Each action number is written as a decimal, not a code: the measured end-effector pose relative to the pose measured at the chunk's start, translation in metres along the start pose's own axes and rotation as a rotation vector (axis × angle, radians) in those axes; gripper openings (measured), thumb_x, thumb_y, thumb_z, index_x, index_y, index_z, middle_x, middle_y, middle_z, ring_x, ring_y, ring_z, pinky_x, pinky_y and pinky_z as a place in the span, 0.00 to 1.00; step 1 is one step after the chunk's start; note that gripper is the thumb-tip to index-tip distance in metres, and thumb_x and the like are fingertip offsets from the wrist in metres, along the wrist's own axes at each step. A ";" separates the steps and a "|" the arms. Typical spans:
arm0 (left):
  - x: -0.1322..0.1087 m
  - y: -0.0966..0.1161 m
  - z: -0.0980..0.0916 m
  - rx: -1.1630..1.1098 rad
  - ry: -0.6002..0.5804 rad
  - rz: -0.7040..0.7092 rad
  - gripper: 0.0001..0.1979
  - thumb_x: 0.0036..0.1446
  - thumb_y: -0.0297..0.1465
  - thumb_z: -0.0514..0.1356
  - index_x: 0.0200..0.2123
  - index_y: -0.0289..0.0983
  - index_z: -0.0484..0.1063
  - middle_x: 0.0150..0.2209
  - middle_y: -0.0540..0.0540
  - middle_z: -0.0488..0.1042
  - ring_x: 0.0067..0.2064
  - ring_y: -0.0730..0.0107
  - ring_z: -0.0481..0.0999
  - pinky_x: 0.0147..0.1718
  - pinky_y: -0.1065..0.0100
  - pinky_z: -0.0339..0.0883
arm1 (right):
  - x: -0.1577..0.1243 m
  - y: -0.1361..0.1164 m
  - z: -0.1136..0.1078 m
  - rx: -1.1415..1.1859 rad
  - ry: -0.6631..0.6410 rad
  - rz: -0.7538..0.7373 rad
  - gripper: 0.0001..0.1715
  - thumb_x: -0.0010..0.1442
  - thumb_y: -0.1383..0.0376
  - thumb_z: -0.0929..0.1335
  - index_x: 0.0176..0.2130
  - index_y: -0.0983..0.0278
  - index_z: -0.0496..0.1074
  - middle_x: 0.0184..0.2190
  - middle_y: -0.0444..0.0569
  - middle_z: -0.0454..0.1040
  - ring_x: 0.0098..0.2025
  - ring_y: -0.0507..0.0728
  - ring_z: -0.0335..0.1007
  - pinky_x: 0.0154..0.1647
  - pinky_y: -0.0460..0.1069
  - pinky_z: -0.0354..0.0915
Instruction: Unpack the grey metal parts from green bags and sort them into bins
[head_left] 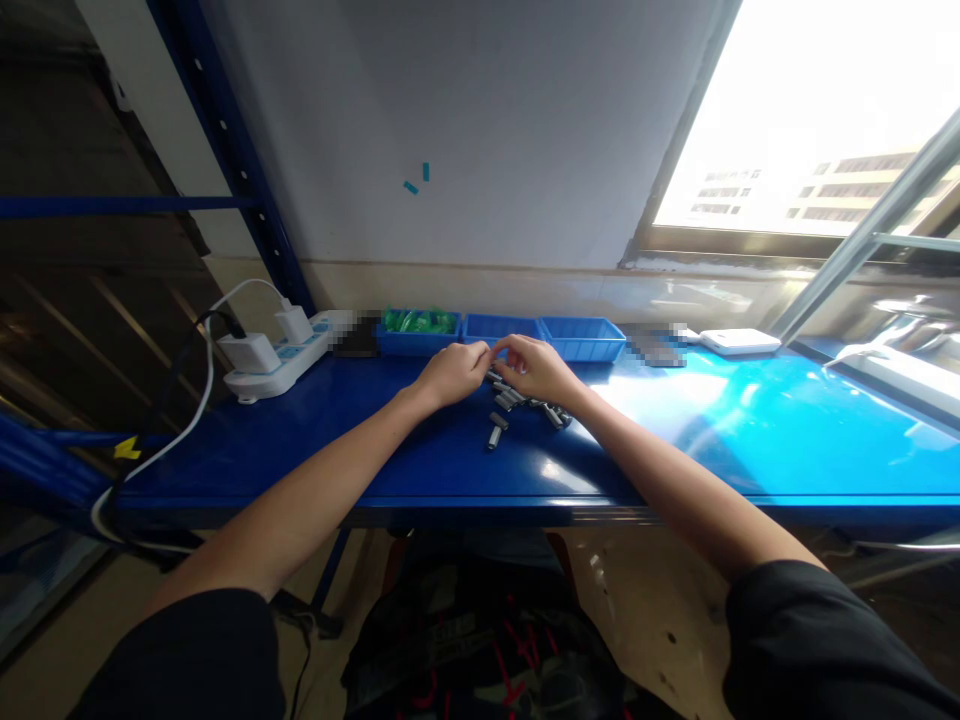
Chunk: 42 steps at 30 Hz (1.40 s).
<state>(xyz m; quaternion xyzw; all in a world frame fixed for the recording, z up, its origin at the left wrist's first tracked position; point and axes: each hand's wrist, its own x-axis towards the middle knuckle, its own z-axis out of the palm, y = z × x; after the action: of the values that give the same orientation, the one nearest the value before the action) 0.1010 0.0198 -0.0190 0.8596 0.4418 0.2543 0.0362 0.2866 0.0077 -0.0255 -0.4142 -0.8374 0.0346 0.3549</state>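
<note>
My left hand (455, 373) and my right hand (541, 368) meet fingertip to fingertip above the blue table. The left fingers are curled closed, and whatever they pinch is too small or hidden to name. On the right, thumb and forefinger come together in a pinch at the same spot, again around something I cannot make out. Below and behind the hands lies a loose pile of small silvery metal cylinders (508, 396), partly covered by my right hand. One metal cylinder (493, 437) lies apart toward the front, beside another.
Behind the hands stand a blue bin with green pieces (418, 322) and two more blue bins (583, 340). At left is a white power strip (281, 368) with chargers and cables. A white flat device (739, 342) lies at the right, near a metal frame (870, 235).
</note>
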 end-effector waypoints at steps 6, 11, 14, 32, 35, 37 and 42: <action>0.000 -0.002 -0.001 -0.026 0.027 0.023 0.16 0.64 0.37 0.46 0.33 0.38 0.70 0.30 0.44 0.76 0.31 0.63 0.75 0.30 0.68 0.58 | 0.001 0.000 -0.002 -0.082 0.021 0.021 0.12 0.58 0.59 0.67 0.39 0.63 0.75 0.28 0.45 0.70 0.29 0.51 0.63 0.32 0.46 0.56; 0.000 0.000 -0.003 -0.051 0.002 0.000 0.19 0.65 0.39 0.45 0.29 0.38 0.69 0.28 0.44 0.76 0.30 0.63 0.74 0.30 0.68 0.59 | 0.002 -0.002 -0.001 -0.119 0.029 0.044 0.11 0.58 0.60 0.67 0.36 0.64 0.75 0.26 0.45 0.71 0.28 0.51 0.63 0.30 0.46 0.54; -0.001 0.002 -0.004 -0.078 -0.021 -0.011 0.19 0.65 0.40 0.45 0.28 0.38 0.68 0.27 0.45 0.75 0.30 0.63 0.74 0.30 0.68 0.60 | 0.002 -0.002 0.000 -0.116 0.045 0.042 0.11 0.59 0.60 0.67 0.36 0.64 0.75 0.26 0.44 0.71 0.28 0.51 0.63 0.30 0.46 0.54; 0.002 -0.001 0.002 0.031 -0.003 0.000 0.18 0.66 0.36 0.42 0.32 0.38 0.68 0.30 0.42 0.75 0.34 0.60 0.75 0.32 0.66 0.59 | 0.000 -0.009 0.000 -0.118 0.014 0.035 0.11 0.60 0.62 0.66 0.40 0.64 0.74 0.29 0.47 0.74 0.29 0.52 0.65 0.31 0.45 0.56; 0.003 -0.002 0.002 0.052 -0.003 0.001 0.18 0.66 0.36 0.42 0.33 0.38 0.69 0.31 0.42 0.76 0.35 0.59 0.75 0.32 0.65 0.60 | 0.000 -0.010 0.000 -0.132 0.021 0.036 0.11 0.60 0.61 0.66 0.40 0.63 0.74 0.29 0.47 0.74 0.29 0.52 0.65 0.31 0.46 0.56; 0.003 -0.002 0.002 0.048 0.000 -0.001 0.18 0.66 0.36 0.42 0.33 0.38 0.69 0.30 0.42 0.76 0.35 0.60 0.75 0.32 0.66 0.60 | 0.000 -0.011 0.000 -0.136 0.029 0.046 0.12 0.60 0.61 0.66 0.40 0.63 0.75 0.29 0.46 0.74 0.29 0.52 0.65 0.31 0.46 0.56; 0.001 -0.002 0.000 -0.059 0.044 0.019 0.19 0.66 0.39 0.43 0.35 0.38 0.71 0.30 0.44 0.76 0.32 0.63 0.75 0.31 0.68 0.61 | 0.000 -0.011 -0.001 -0.122 0.054 0.101 0.12 0.60 0.60 0.65 0.39 0.63 0.75 0.29 0.47 0.75 0.29 0.53 0.66 0.31 0.46 0.56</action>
<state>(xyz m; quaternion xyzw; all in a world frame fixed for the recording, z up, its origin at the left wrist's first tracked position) 0.0999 0.0222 -0.0190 0.8566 0.4264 0.2864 0.0496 0.2795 0.0003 -0.0207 -0.4775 -0.8061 -0.0100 0.3494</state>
